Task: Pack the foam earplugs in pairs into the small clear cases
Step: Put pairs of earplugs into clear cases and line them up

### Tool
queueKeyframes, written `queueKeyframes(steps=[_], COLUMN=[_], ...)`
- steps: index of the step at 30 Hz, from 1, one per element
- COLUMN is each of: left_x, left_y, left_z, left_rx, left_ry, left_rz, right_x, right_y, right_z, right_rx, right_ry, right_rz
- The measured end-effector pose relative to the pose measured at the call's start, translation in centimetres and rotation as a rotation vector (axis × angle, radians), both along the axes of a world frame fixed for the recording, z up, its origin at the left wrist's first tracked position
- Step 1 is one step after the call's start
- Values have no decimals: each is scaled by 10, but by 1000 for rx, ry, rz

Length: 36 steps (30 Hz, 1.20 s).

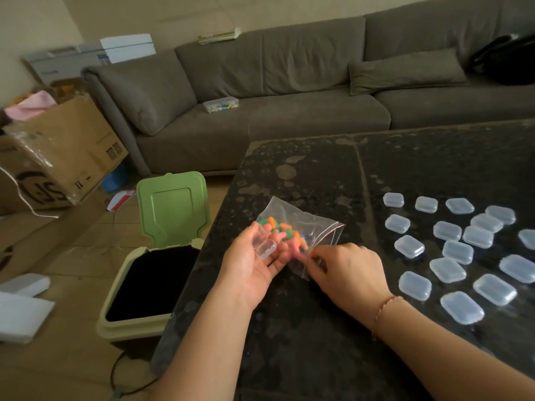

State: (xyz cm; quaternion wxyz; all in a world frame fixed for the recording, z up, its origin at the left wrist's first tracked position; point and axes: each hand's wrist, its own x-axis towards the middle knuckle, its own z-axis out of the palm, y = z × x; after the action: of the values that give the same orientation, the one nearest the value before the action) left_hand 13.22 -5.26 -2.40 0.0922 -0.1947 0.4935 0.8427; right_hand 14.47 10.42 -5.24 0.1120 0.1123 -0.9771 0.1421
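A clear zip bag (pixel 312 224) lies on the dark table (pixel 318 169), holding several orange and green foam earplugs (pixel 285 228). My left hand (pixel 254 264) lies palm up at the bag's left side and holds an open small clear case (pixel 265 246) in its fingers. My right hand (pixel 350 270) pinches the bag's red-lined opening at its lower edge. Several shut clear cases (pixel 457 251) lie scattered on the table to the right.
A green-lidded bin (pixel 162 256) stands open on the floor left of the table. Cardboard boxes (pixel 58 157) stand further left. A grey sofa (pixel 275 91) runs behind the table, with a clear box (pixel 220 104) on its seat.
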Motion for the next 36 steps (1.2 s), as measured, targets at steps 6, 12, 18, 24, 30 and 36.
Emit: queueKeyframes(steps=[6, 12, 18, 24, 30, 36], left_x=[1, 10, 13, 17, 17, 2], left_y=[-6, 6, 14, 17, 17, 11], left_z=[0, 0, 2, 2, 1, 2], left_rx=[-288, -262, -183, -274, -295, -41], left_ry=[103, 172, 155, 209, 246, 304], left_rz=[-224, -613, -870, -910, -845, -259], right_x=[7, 16, 21, 21, 24, 23], right_y=[40, 68, 45, 36, 30, 38], right_z=[29, 44, 35, 32, 28, 31], right_rx=[186, -183, -17, 107, 84, -343], right_ry=[15, 379, 420, 436, 439, 391], right_rz=[107, 317, 488, 536, 396, 105])
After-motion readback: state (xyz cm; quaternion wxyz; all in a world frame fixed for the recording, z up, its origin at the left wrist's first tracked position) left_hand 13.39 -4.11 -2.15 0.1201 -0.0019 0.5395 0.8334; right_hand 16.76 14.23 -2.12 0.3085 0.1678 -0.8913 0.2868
